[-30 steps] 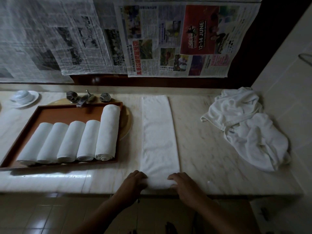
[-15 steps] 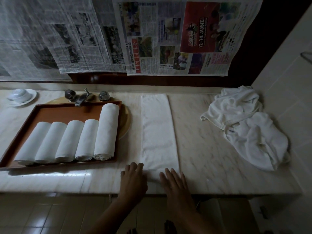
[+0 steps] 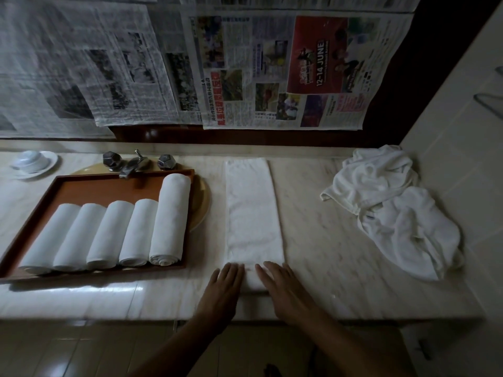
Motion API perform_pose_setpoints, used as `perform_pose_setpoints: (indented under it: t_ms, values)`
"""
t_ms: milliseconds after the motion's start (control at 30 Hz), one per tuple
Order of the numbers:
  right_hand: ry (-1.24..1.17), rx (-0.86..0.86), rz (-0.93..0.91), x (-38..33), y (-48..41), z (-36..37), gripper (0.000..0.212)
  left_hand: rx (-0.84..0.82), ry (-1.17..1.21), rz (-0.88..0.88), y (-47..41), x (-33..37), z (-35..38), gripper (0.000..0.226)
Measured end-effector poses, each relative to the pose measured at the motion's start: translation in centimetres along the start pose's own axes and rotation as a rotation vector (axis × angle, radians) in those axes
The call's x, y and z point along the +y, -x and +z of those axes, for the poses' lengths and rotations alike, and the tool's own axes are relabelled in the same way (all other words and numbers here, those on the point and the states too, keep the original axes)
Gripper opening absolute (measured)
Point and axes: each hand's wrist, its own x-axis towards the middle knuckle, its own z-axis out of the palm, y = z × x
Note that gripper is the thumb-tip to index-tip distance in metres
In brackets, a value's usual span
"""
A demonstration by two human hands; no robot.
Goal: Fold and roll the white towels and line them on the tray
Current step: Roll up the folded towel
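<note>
A white towel (image 3: 251,213), folded into a long narrow strip, lies on the marble counter (image 3: 321,240) and runs away from me. Its near end is turned into a small roll under my palms. My left hand (image 3: 224,289) and my right hand (image 3: 280,289) lie flat on that roll, fingers straight. A brown tray (image 3: 89,187) to the left holds several rolled white towels (image 3: 114,235) side by side, the rightmost one longer.
A heap of loose white towels (image 3: 394,210) lies at the right by the tiled wall. Behind the tray are a metal tap (image 3: 136,164) and a yellowish basin rim (image 3: 202,202). A white cup on a saucer (image 3: 32,163) stands far left. Newspapers (image 3: 272,72) hang behind.
My hands went from curled over the towel's near end to flat with straight fingers, and they have pushed the roll a little away from me.
</note>
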Motion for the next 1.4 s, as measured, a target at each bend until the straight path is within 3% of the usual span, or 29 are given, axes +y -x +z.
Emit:
perform_pose_setpoints:
  t_ms: [167, 300, 567, 733, 833, 933, 1033, 1133, 1200, 1300, 1400]
  values:
    - [-0.110, -0.060, -0.059, 0.5, 0.4, -2.0, 0.069, 0.008, 0.046, 0.076, 0.7, -0.8, -0.9, 0.067]
    - [-0.316, -0.108, 0.030, 0.7, 1.7, -2.1, 0.051, 0.015, 0.217, 0.046, 2.7, -0.7, -1.2, 0.048]
    - [-0.603, -0.111, 0.075, 0.7, 2.6, -2.5, 0.029, 0.044, 0.632, -0.109, 4.8, -1.0, -2.1, 0.030]
    - [-0.730, 0.009, 0.266, 0.3, 2.6, -2.3, 0.013, 0.058, 0.863, -0.304, 4.7, -0.7, -2.6, 0.022]
    - [-0.645, 0.176, 0.321, -0.4, 2.1, -0.9, 0.009, 0.063, 0.917, -0.366, 4.4, -0.3, -2.9, 0.019]
    - [-0.472, 0.343, 0.363, -2.6, 3.0, 0.6, 0.022, 0.091, 0.914, -0.430, 4.0, 0.3, -3.3, 0.019]
    - [-0.126, 0.441, 0.147, -4.4, 4.6, 2.7, 0.046, 0.114, 0.896, -0.460, 3.5, 0.8, -3.7, 0.022]
    - [-0.014, 0.278, 0.164, -4.4, 5.1, 3.9, 0.057, 0.179, 0.826, -0.523, 3.4, 1.8, -3.7, 0.021]
    - [-0.007, 0.267, 0.142, -4.2, 4.9, 4.4, 0.059, 0.359, 0.557, -0.484, 3.7, 2.6, -2.8, 0.025]
    - [-0.039, 0.312, 0.055, -4.0, 4.4, 3.7, 0.067, 0.324, 0.290, -0.211, 4.3, 4.4, -0.7, 0.059]
    - [0.012, 0.255, 0.043, -2.7, 3.3, 2.8, 0.084, 0.183, 0.113, -0.114, 4.0, 4.8, 0.4, 0.092]
